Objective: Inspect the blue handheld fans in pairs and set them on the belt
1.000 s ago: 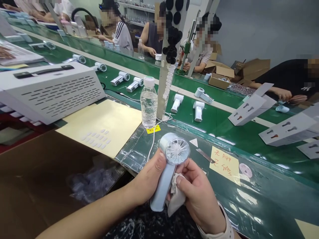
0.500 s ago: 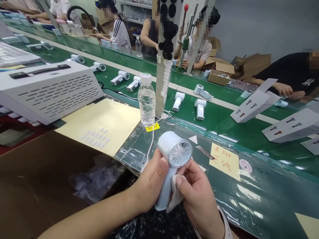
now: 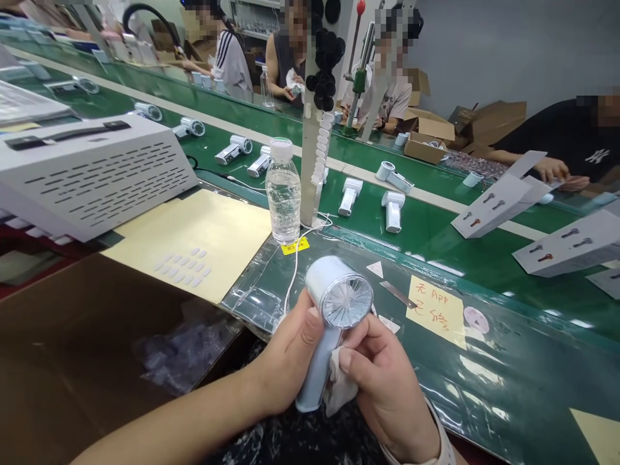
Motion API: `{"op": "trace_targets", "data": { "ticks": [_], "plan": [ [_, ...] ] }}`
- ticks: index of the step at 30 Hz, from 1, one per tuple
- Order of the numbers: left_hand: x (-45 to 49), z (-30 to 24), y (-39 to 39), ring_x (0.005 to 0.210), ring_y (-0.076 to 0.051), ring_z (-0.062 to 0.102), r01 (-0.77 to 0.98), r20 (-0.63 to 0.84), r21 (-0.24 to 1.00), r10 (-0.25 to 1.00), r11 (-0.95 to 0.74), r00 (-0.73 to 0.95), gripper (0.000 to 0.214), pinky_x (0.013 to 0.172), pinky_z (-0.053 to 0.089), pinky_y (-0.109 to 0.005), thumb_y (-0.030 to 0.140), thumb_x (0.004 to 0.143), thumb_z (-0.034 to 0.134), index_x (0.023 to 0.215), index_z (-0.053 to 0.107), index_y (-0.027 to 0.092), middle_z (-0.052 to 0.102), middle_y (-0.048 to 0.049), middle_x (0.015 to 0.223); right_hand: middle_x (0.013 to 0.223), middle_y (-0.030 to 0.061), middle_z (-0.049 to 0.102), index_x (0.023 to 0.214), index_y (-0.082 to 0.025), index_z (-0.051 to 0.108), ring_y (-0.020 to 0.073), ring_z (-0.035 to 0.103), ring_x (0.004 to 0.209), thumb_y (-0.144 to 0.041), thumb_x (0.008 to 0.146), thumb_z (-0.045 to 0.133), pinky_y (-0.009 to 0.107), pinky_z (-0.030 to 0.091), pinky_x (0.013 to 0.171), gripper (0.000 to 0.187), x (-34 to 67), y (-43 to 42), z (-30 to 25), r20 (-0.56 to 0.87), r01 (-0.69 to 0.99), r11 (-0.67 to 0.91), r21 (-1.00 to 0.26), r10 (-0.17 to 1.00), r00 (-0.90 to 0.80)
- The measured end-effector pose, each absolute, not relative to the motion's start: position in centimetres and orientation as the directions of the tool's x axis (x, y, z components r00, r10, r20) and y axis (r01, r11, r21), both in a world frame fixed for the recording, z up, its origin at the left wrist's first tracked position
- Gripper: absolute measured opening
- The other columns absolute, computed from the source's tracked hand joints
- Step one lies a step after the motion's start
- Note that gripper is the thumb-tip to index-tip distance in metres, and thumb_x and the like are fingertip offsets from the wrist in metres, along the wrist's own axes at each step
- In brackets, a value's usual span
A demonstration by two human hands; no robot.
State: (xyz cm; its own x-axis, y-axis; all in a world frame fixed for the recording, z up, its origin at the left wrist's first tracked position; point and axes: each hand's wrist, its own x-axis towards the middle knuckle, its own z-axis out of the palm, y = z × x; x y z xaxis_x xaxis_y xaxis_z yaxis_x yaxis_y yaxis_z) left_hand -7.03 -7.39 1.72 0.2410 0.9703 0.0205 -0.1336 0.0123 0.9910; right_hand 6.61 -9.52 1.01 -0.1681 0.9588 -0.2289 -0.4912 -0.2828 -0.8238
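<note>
A light-blue handheld fan (image 3: 334,290) is held up in front of me, its round finned front facing up and to the right. My left hand (image 3: 293,355) is closed around the left side of its handle, just below the round head. On the other side, my right hand (image 3: 382,374) pinches a crumpled white cloth (image 3: 341,384) against the handle. Some right fingers reach behind the fan head, so their tips are hidden. The handle's lower end sticks out below my hands.
A bottle of clear liquid (image 3: 283,194) stands by a metal post (image 3: 316,161). Several fans lie on the green conveyor (image 3: 431,232). Left are a slotted grey box (image 3: 97,174) and yellow paper (image 3: 194,239) bearing small white pieces. Cardboard (image 3: 97,349) is below. Co-workers sit across the belt.
The fan's handle end and the cloth have shifted slightly left and down, while both hands keep their hold. Across the belt, a co-worker now holds a white cloth in view.
</note>
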Motion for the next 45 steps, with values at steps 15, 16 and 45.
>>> {"op": "trace_targets", "data": {
  "ticks": [15,16,45],
  "plan": [
    [-7.3,1.2,-7.5,0.09,-0.023,0.059,-0.056,0.066,0.997,0.968,-0.054,0.243,0.055,0.081,0.047,-0.035,0.065,0.093,0.033,0.111,0.055,0.018,0.064,-0.0077,0.099,0.062,-0.0034,0.06,0.064,-0.019,0.056,0.0103,0.052,0.058,-0.034,0.061,0.09,0.021,0.042,0.056,0.038,6.1,-9.6,0.9,-0.274,-0.554,-0.298,-0.777,0.953,-0.128],
    [-7.3,1.2,-7.5,0.09,-0.023,0.059,-0.052,0.071,0.997,0.967,-0.06,0.244,0.055,0.082,0.047,-0.035,0.065,0.093,0.033,0.112,0.055,0.018,0.064,-0.0076,0.1,0.061,-0.0035,0.059,0.064,-0.019,0.056,0.0104,0.051,0.057,-0.035,0.06,0.09,0.022,0.043,0.056,0.038,6.1,-9.5,1.0,-0.274,-0.56,-0.303,-0.771,0.952,-0.138],
    [-7.5,0.7,-7.4,0.084,-0.023,0.057,0.005,-0.008,1.0,0.974,0.007,0.228,0.057,0.077,0.048,-0.034,0.067,0.091,0.033,0.104,0.058,0.018,0.065,-0.0068,0.092,0.06,-0.0042,0.063,0.063,-0.018,0.057,0.0091,0.053,0.052,-0.028,0.056,0.092,0.021,0.043,0.056,0.038,6.4,-8.9,-0.2,-0.296,-0.601,-0.384,-0.701,0.923,-0.245]
  ]
}}
